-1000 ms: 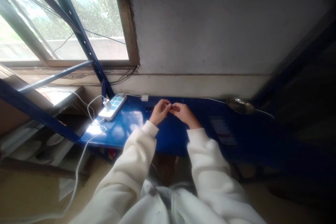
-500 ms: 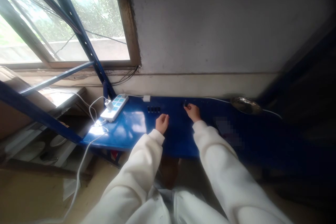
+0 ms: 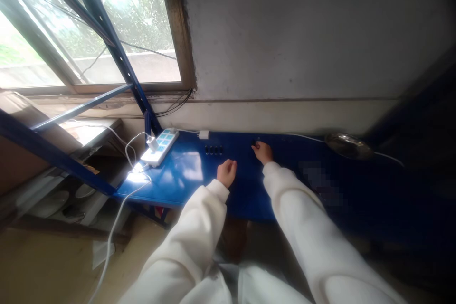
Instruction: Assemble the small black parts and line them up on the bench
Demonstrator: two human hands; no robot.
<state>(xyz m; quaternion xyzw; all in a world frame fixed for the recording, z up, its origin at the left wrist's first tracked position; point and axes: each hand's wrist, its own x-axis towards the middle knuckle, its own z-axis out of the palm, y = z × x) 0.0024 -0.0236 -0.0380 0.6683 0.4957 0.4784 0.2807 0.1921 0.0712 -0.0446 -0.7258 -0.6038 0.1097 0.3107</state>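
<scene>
Over the blue shelf [image 3: 242, 199], my left hand [image 3: 226, 174] is closed, thumb against curled fingers. Whatever it may hold is hidden. Farther back and to the right, my right hand [image 3: 263, 153] pinches a small dark piece [image 3: 253, 143] close to the shelf surface. The piece is too small and dim to name. Several small dark cylinder-like pieces [image 3: 213, 150] stand or lie in a short row, left of my right hand and beyond my left. They are apart from both hands.
A white power strip [image 3: 160, 148] with a plugged-in charger [image 3: 152, 144] sits at the shelf's left end. A white adapter [image 3: 204, 135] lies by the back edge. At the right is a shiny metal dish [image 3: 349, 146]. A white cable [image 3: 110, 242] hangs off the left front.
The view has shifted slightly, so the scene sits a little farther right. My right hand has moved slightly left toward the row, still pinching the dark piece. My left hand stays closed.
</scene>
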